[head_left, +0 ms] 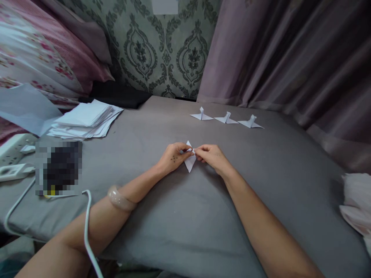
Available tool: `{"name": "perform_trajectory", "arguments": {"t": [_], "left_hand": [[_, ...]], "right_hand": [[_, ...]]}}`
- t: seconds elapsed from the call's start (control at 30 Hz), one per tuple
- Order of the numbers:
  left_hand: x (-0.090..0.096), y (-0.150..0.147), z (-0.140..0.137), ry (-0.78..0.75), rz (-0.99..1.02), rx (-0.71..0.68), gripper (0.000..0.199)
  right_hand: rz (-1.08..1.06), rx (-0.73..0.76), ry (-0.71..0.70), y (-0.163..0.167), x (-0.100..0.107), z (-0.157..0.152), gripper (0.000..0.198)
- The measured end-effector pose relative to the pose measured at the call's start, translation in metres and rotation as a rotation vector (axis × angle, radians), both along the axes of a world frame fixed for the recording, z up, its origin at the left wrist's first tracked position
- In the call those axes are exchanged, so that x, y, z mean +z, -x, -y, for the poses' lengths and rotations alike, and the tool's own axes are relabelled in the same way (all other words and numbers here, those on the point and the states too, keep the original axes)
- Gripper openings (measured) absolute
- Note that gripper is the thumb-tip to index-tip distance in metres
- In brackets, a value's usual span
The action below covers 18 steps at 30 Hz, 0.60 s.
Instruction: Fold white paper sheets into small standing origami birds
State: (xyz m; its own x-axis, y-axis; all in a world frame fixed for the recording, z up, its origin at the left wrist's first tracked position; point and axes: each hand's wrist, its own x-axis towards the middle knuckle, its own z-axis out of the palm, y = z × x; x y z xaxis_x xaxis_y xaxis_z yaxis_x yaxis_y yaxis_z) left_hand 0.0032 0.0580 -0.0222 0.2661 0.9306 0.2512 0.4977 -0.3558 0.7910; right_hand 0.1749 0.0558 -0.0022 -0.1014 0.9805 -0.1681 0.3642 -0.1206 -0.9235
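Between my two hands is a small piece of folded white paper (189, 164), held just above the grey cloth surface (162, 123). My left hand (174, 156) pinches it from the left, thumb and fingers closed on its middle. On the other side, the fingertips of my right hand (211, 155) are pinched together at its right edge. Pointed corners of the paper stick out above and below my left fingers, while its centre is partly hidden by them. Farther back, three folded paper figures (201, 114) with flat pointed wings and an upright part stand in a row.
A stack of white paper sheets (87, 117) lies at the back left, near a white power strip (17, 148). A white cable (87, 227) crosses my left forearm. A pixelated dark object (62, 166) sits left. Curtains (278, 54) hang behind; whitish cloth (358, 204) lies right.
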Motion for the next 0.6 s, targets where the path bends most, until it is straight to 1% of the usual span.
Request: {"name": "perform_trajectory", "arguments": {"t": [0.23,0.43,0.6], "left_hand": [[-0.001,-0.001,-0.001,0.0,0.028,-0.022,0.015],[0.0,-0.002,-0.002,-0.027,0.006,-0.029,0.015],[0.001,-0.002,-0.003,-0.087,-0.05,-0.047,0.014]], "right_hand": [[-0.009,0.04,0.049,-0.002,0.0,-0.002,0.018],[-0.001,0.012,0.136,-0.001,0.011,0.001,0.02],[0.035,0.017,0.129,-0.005,0.014,0.0,0.024]]}}
